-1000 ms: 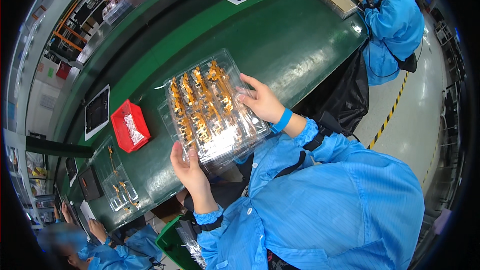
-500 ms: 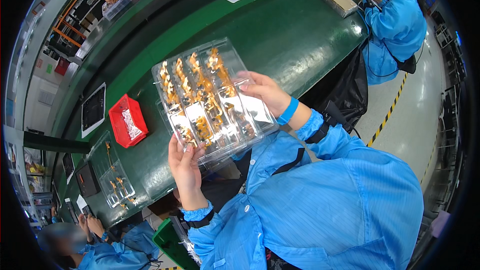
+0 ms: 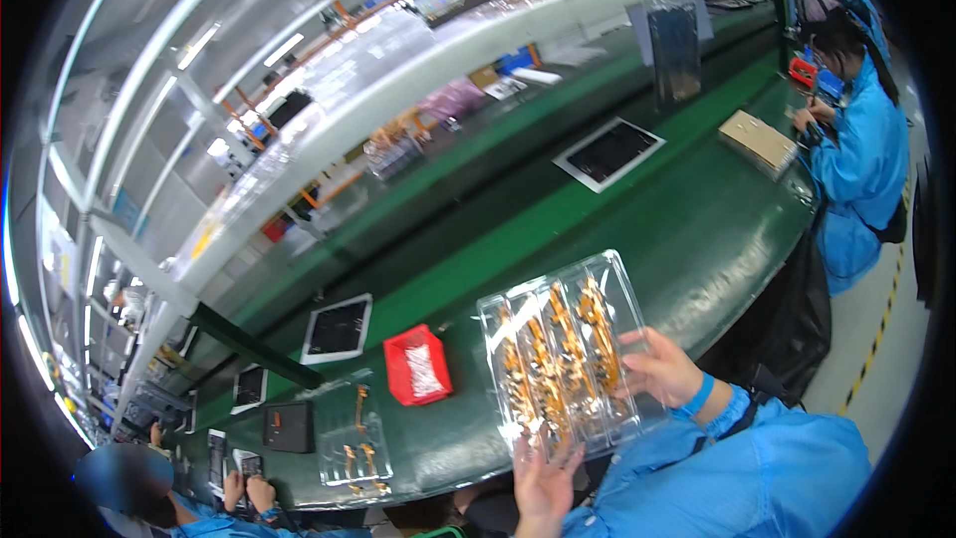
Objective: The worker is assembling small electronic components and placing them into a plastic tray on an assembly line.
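A clear plastic tray (image 3: 625, 284) is held tilted over the near edge of the green bench. Rows of orange-gold flex cables (image 3: 558, 354) fill its long compartments. At the tray's near edge my left hand (image 3: 543, 488) supports it, fingertips against the plastic. My right hand (image 3: 662, 371) grips the right side, thumb over the rim, other fingers partly seen through the plastic. Left of the tray stands a red bin (image 3: 419, 367) holding small white pieces. Farther left, another clear tray (image 3: 339, 463) lies on the bench with a few flex cables in and beside it.
Dark flat panels on white sheets (image 3: 609, 154) (image 3: 337, 329) lie on the green bench (image 3: 478, 269). A tan box (image 3: 759, 144) sits at the right, near a co-worker in blue (image 3: 861, 149). Another person's hands (image 3: 249, 493) work at lower left. A shelf (image 3: 329, 130) runs above the bench.
The view has tilted up, showing the shelf, and the bench things now sit lower and farther right in it. Both hands still hold the tray, now in the lower right of the view.
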Tool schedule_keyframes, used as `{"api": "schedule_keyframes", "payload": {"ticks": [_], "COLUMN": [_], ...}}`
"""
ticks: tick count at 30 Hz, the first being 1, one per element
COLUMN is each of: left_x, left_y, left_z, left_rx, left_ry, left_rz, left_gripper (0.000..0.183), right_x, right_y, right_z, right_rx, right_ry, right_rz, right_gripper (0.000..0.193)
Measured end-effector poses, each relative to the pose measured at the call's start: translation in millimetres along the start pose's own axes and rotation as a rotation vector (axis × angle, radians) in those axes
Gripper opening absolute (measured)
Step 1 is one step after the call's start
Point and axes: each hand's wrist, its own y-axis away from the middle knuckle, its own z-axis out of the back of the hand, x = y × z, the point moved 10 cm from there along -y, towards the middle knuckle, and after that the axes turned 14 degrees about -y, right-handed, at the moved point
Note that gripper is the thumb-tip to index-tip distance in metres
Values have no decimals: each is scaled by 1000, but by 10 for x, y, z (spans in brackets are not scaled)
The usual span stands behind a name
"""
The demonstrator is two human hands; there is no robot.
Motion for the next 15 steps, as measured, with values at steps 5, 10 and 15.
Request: {"api": "schedule_keyframes", "payload": {"ticks": [5, 10, 15], "left_x": [-568, -1023, -1177], "left_y": [-63, -107, -27], "left_z": [-262, -230, -77], "left_rx": [46, 309, 312], "left_ry": [-57, 155, -117], "left_rz": [-407, -300, -91], "left_gripper": [70, 76, 70], "right_x": [-108, -111, -244], "right_y": [-2, -139, -196], "right_z": [-347, -618, -608], "right_rx": [58, 77, 123], "right_ry": [109, 129, 116], "right_rz": [-12, -18, -107], "right_gripper": [40, 43, 42]}}
